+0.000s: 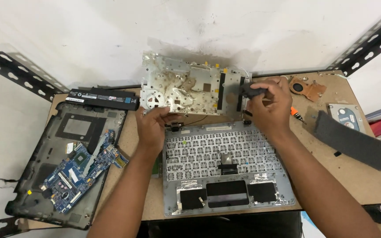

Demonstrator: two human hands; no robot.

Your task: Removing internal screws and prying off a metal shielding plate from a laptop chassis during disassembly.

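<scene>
A grey laptop palmrest shell (225, 167) lies upside down on the table, its keyboard back showing. A stained metal shield plate (186, 86) stands tilted against the wall behind it. My left hand (151, 125) grips the plate's lower left edge. My right hand (267, 105) is closed around a small dark part (250, 91) at the plate's right end. A thin black cable (190, 121) runs along the shell's top edge between my hands.
At left sit a black laptop base (36, 176) holding a blue circuit board (82, 165), and a black battery (102, 99). At right lie a copper fan heatsink (307, 87), an orange-tipped tool (296, 113), a hard drive (347, 115) and a grey foam strip (351, 139).
</scene>
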